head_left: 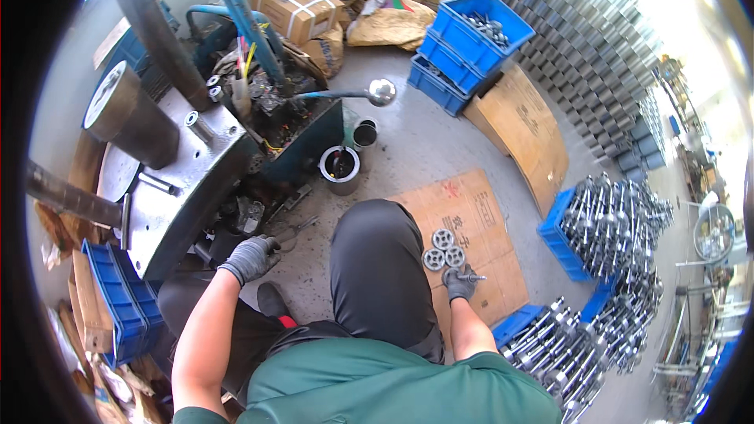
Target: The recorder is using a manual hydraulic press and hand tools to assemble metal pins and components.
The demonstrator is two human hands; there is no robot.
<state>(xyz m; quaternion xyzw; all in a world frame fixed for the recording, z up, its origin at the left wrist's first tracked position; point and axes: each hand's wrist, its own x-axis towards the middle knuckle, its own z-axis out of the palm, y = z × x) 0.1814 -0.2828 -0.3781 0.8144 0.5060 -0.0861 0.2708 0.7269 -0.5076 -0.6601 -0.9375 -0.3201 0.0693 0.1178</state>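
Observation:
My right hand (461,284), in a grey glove, is closed around a short metal shaft (473,277) that sticks out to the right. Just beyond it, three spoked metal wheels (442,239) lie close together on a flat cardboard sheet (503,275). My left hand (253,258), gloved too, is held left of my knees with its fingers curled in. What those fingers hold, if anything, is hidden. Near its fingertips a thin dark tool (301,228), which looks like tongs, lies over the floor.
At the left stands a machine with a steel table (184,177) and thick columns. A metal pot (340,180) stands ahead. Blue crates (479,27) hold metal parts. Stacked shafts with wheels (613,220) fill crates at right, before a wall of grey cylinders (577,39).

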